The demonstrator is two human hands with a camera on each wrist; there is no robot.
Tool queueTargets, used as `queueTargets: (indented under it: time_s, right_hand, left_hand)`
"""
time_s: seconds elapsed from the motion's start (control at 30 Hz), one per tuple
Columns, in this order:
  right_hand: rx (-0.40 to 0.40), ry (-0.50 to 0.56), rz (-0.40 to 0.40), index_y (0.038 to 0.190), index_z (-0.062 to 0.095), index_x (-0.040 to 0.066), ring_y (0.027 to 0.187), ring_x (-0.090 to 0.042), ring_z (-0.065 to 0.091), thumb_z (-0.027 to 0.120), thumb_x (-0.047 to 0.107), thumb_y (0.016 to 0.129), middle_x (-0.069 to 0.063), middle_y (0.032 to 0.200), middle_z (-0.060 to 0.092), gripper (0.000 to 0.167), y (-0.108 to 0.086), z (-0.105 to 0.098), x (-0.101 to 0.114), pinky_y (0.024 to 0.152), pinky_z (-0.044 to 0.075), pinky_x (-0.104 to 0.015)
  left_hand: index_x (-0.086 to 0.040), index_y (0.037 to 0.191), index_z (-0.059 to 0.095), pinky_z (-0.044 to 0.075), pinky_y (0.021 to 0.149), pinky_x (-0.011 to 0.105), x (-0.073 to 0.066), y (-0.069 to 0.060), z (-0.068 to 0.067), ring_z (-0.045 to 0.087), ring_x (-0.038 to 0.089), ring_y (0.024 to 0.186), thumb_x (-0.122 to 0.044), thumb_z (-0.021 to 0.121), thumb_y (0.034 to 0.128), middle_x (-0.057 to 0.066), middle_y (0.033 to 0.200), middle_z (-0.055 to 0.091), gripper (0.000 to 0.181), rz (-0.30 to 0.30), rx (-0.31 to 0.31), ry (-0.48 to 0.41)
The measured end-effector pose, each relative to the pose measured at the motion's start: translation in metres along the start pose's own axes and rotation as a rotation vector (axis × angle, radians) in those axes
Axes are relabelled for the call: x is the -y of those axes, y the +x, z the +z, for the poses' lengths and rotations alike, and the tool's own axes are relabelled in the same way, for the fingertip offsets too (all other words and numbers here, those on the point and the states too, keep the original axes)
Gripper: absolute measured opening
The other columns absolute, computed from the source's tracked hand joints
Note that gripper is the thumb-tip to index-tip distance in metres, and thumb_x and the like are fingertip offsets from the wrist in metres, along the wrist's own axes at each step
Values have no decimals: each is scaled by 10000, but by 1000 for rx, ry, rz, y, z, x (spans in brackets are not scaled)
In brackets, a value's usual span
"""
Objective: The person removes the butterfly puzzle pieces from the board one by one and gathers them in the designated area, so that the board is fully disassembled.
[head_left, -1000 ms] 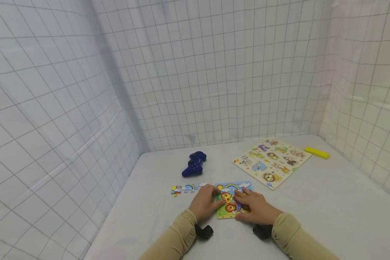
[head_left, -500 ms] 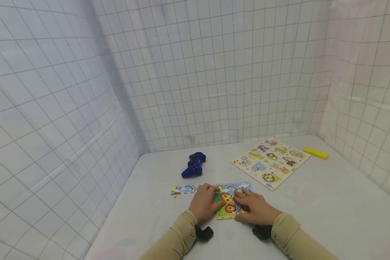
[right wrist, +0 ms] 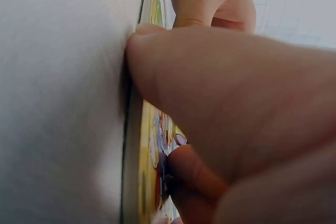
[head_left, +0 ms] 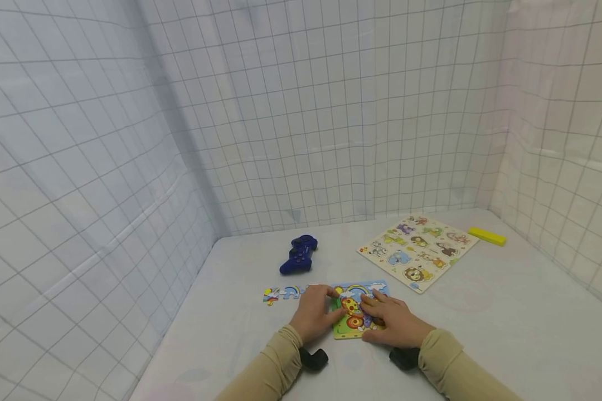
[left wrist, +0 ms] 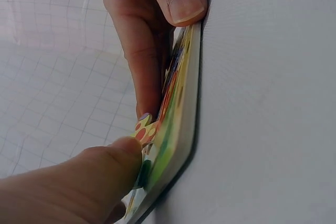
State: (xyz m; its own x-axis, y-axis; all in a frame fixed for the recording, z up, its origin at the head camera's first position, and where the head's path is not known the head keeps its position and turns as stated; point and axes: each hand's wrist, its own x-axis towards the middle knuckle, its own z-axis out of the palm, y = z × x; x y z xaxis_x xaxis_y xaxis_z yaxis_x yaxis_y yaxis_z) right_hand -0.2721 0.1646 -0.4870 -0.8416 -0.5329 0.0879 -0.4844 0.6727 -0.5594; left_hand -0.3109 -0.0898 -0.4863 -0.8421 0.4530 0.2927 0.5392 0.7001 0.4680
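1. And the left hand [head_left: 312,316] has edged a touch leftward over the last second, covering more of the loose pieces beside it, the rainbow piece [head_left: 291,292] showing clear!
2. Its thumb and index are parted, unclenched, the thumb against the dotted piece [left wrist: 143,131] at the puzzle board [head_left: 346,335].
3. The right hand [head_left: 395,321] hasn't budged: fingers loosely extended across the board, thumb at its near edge.
4. That board lies on the white table [head_left: 221,345], between the hands, where it was.
5. Blue controller [head_left: 300,255] and animal board [head_left: 418,252]: unmoved!
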Motion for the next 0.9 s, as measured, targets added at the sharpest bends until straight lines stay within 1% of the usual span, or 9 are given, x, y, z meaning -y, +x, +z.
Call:
queueTargets:
  time_s: [0.13,0.2,0.4,0.53,0.7,0.8,0.9]
  right_hand:
    - [1,3,4,1518,493,63,1555,-444,191,694,566,925,-108,1644,378,804,0,0,0,1170,185,-707]
    - [1,2,5,1518,493,63,1555,-442,191,693,566,926,-107,1644,378,803,0,0,0,1169,186,-708]
    - [-1,-5,4,1515,498,66,1556,-441,190,688,574,927,-104,1643,379,800,0,0,-1,1169,192,-705]
    - [-1,-15,5,1516,498,68,1557,-439,190,683,585,925,-104,1643,379,807,1,0,-1,1166,196,-705]
    - [0,-18,7,1515,499,70,1557,-439,191,685,587,923,-103,1641,383,808,1,1,-2,1164,198,-706]
    - [0,-16,8,1514,501,70,1557,-439,191,687,585,922,-100,1642,383,807,1,1,-2,1166,195,-704]
    - [-1,-10,5,1514,502,71,1555,-441,193,685,588,922,-99,1642,384,807,0,2,-2,1166,192,-708]
  left_hand:
    - [-164,1193,645,395,1120,484,-1,0,0,551,224,1231,-371,788,911,-83,1048,684,378,-11,9,-30]
    - [-164,1209,650,388,1122,488,-1,0,0,548,226,1245,-359,805,899,-102,1016,686,398,-4,7,-42]
    - [-150,1250,659,395,1096,506,1,1,0,552,244,1253,-330,830,878,-101,1004,699,448,38,-2,-47]
    - [-157,1280,662,391,1117,502,3,2,2,558,238,1254,-322,816,892,-121,990,706,449,37,-1,-59]
    - [-150,1318,660,402,1119,495,6,3,4,575,239,1242,-321,817,891,-133,969,708,486,55,-1,-43]
    - [-147,1301,674,408,1111,485,6,3,4,576,231,1231,-327,816,891,-137,965,701,469,55,1,-26]
    - [-137,1265,689,421,1097,477,4,-1,0,579,223,1211,-331,823,883,-124,963,694,449,43,-14,-27]
